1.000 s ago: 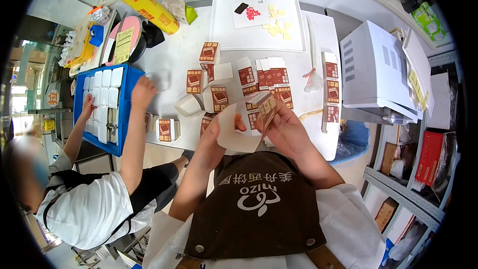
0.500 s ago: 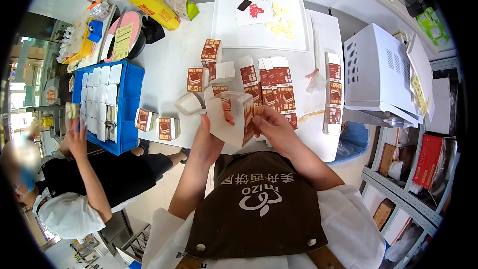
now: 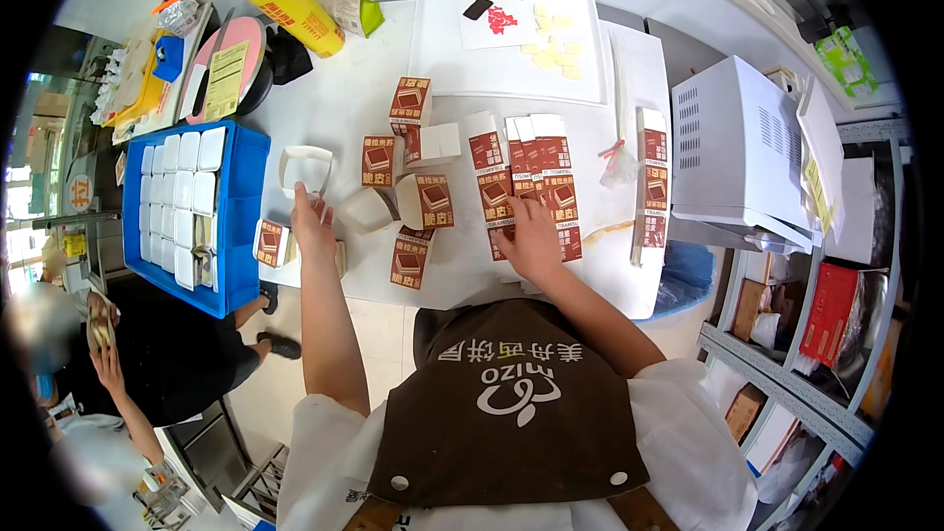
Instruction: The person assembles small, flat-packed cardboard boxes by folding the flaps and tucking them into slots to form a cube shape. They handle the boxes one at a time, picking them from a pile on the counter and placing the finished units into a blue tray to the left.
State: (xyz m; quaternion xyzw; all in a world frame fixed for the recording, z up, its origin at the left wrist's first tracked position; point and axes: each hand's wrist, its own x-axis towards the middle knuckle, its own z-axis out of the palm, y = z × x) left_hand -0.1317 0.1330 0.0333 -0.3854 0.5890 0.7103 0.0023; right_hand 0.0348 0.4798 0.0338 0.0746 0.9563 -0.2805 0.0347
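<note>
My left hand (image 3: 315,226) reaches to the left with fingers apart; its fingertips are at the near edge of an opened white carton (image 3: 307,165) standing on the table. My right hand (image 3: 532,236) lies with spread fingers on a row of flat, overlapping brown-and-white cartons (image 3: 543,152). Between my hands stand several folded brown cartons with a cake picture, one of them (image 3: 433,201) showing its printed side. A white open carton (image 3: 366,210) tilts beside it. Under my left wrist another carton is mostly hidden.
A blue crate (image 3: 254,187) of white-topped boxes stands at the left, beside a co-worker holding something. A white tray (image 3: 433,79) with red and yellow pieces lies at the back. More flat cartons (image 3: 652,177) and a grey-white appliance (image 3: 733,152) are at the right.
The carton both hands were holding has been let go. My left hand has moved left; my right hand has come down on the flat cartons. The co-worker's arm has moved lower.
</note>
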